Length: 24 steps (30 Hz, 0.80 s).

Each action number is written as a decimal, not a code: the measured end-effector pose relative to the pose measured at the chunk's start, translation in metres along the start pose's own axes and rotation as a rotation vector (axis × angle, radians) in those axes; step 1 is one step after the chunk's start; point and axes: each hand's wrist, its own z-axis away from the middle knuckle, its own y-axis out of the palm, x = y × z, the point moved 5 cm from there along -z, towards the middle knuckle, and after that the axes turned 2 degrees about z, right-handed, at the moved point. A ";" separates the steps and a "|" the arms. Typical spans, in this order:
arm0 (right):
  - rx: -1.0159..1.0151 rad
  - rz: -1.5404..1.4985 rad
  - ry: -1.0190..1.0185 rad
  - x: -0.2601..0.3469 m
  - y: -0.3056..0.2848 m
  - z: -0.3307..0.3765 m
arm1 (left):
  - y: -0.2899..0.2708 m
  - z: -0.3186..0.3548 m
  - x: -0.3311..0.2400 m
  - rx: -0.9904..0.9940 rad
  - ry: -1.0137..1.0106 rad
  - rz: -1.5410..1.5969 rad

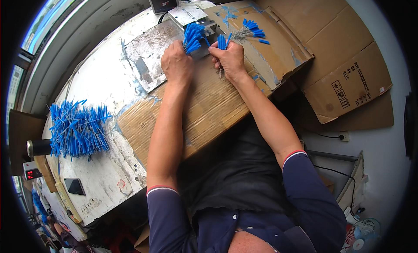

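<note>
My left hand [176, 63] is closed around a thick bunch of blue-tipped wires [193, 36], their blue ends fanning out above the fingers. Just to its right, my right hand [230, 60] pinches a smaller bunch of blue-tipped wires [222, 42]. Thin silvery wire tails hang below that palm. One blue piece [206, 40] slants between the two hands; I cannot tell which hand touches it. Beyond the right hand, another bundle of blue-tipped wires [251, 31] lies on the cardboard, with a loose blue piece [264, 42] beside it.
A small metal fixture [187, 14] stands on a metal plate [150, 52], behind it a box with a red display [163, 1]. Flattened cardboard [204, 105] covers the near edge. A large pile of blue-tipped wires [79, 130] and a phone [74, 186] lie on the white table [115, 166].
</note>
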 end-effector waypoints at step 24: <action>-0.122 0.228 -0.071 -0.004 0.014 -0.025 | -0.003 -0.003 0.009 -0.056 -0.126 -0.004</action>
